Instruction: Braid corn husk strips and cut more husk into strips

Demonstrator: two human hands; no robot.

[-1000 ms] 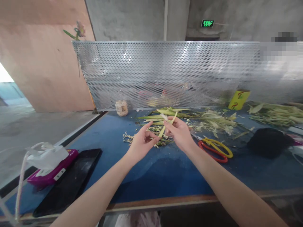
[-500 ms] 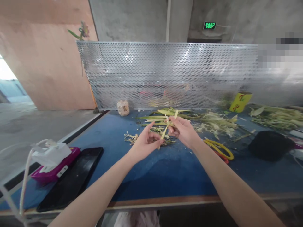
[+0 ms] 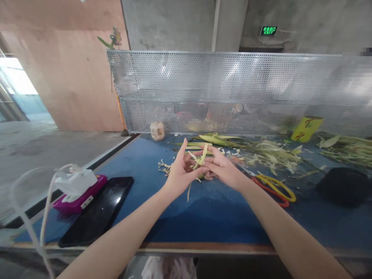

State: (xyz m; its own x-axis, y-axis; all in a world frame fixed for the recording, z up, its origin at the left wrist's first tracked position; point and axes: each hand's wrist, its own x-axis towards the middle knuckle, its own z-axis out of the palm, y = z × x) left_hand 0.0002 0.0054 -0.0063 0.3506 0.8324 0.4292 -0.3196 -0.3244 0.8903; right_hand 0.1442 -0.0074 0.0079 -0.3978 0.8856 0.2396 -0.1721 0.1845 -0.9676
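My left hand (image 3: 180, 172) and my right hand (image 3: 223, 169) meet above the blue table (image 3: 162, 209), both pinching a thin pale-yellow leaf strip (image 3: 202, 154). The strip's top end sticks up between the fingers and a loose end hangs below the left hand. The left forefinger points upward while thumb and other fingers press the strip. Right under the hands lies a small heap of trimmed leaf scraps (image 3: 165, 167).
Red and yellow scissors (image 3: 274, 188) lie right of the hands. Green leaf stalks (image 3: 270, 153) are strewn along the back by a perforated metal screen (image 3: 232, 93). A black tablet (image 3: 99, 209), a purple box (image 3: 78, 192), a small jar (image 3: 157, 130), a yellow cup (image 3: 306, 128) and a black bundle (image 3: 343, 186) sit around.
The hands have drawn closer together and lower on the strip, fingers now overlapping. The view has shifted left, so everything sits further right in the picture.
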